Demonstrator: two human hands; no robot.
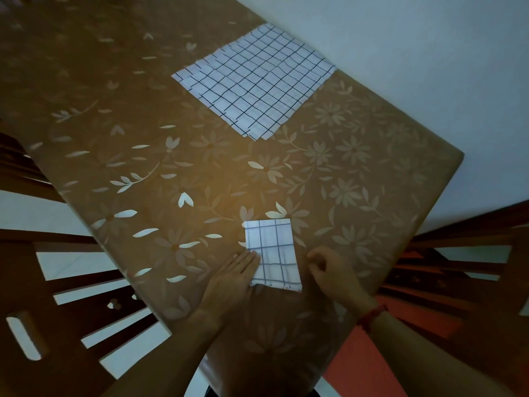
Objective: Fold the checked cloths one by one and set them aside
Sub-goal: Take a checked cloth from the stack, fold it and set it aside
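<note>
Left grip point(232, 279), nearest the lens: bare hand, fingers straight, lying flat on the tabletop point(137, 116) w/ fingertips pressing the left edge of the folded cloth point(270, 250). Released, nothing grasped.

Right grip point(333, 272): just beside the folded cloth's right edge, fingers loosely curled, nothing held. Contact w/ the cloth not evident. Red band point(372, 316) on that wrist.

Folded cloth: small rectangle, several layers, flat on the tabletop between the two grips. Its near corner looks slightly untidy.

Beyond the folded cloth, well apart toward the far side: stack of unfolded cloths point(254, 78), spread flat, edges staggered. At least 3 layers show; exact no. cannot be told.

No pile of finished cloths visible anywhere around the folded cloth.

Assessment: one cloth appears folded to final size and is under a flattening press, not yet set aside. Left to do: shift it clear, then fold the whole stack, one at a time. Task judged early, w/ most work outstanding.

Wooden chairs point(57, 310) flank the folded cloth, left & right.
</note>
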